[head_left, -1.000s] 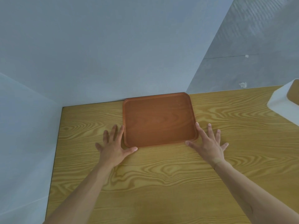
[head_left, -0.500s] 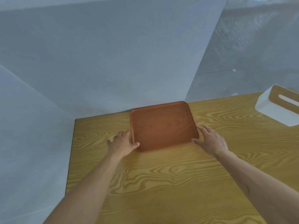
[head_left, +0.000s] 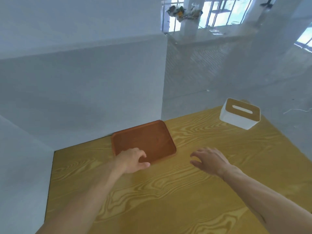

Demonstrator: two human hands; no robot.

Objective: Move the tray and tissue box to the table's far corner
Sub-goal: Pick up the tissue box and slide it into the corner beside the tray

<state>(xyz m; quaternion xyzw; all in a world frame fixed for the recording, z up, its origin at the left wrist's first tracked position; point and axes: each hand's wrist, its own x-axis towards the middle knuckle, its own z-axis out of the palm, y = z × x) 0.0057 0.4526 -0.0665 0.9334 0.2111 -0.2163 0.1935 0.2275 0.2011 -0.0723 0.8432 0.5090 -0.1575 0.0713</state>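
A reddish-brown wooden tray lies flat on the yellow wood-grain table, its far edge against the white wall. My left hand hovers over the tray's near left corner, fingers loosely curled, holding nothing. My right hand floats above the table to the right of the tray, apart from it, fingers spread. A white tissue box with a wooden slotted lid stands at the table's far right.
White walls close in the table on the left and behind the tray. Beyond the table's right part is a grey floor, with a window and a railing further back. A white cable lies on the floor.
Both hands have come off the tray's sides. My left hand moved right over the near corner, my right hand drew away to the right. The camera tilted up, showing the whole tissue box.
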